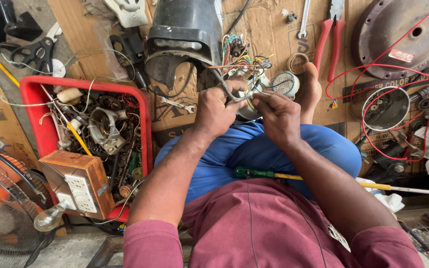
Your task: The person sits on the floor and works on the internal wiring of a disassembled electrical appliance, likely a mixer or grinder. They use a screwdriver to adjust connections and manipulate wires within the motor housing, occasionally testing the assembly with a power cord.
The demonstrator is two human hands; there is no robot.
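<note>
The person sits on the floor on flattened cardboard (274,39), legs in blue trousers folded, one bare foot (310,89) resting on the cardboard just beyond the hands. A black fan housing (182,34) stands at the far edge of the cardboard, with a bundle of coloured wires (239,57) spilling from its right side. A red tray (33,99) full of metal scrap lies to the left, and a wooden socket box (78,183) sits across its near corner beside a clear bulb (50,217). An orange fan (1,203) shows at the lower left. To the right lie a round brown metal cover (403,34), loops of red wire (373,74), red-handled pliers (326,42) and a spanner (304,20).

Both forearms reach forward from maroon sleeves and meet over the knees. The left hand (214,111) is curled into a closed grip around a grey cable (227,89) that runs up toward the housing. The right hand (279,116) faces it, its fingertips pressed together, pinching the thin wire end close to the left thumb. A small white round motor part (284,83) lies just behind the hands, partly hidden. A screwdriver (294,176) with a green handle and yellow shaft lies across the lap.
</note>
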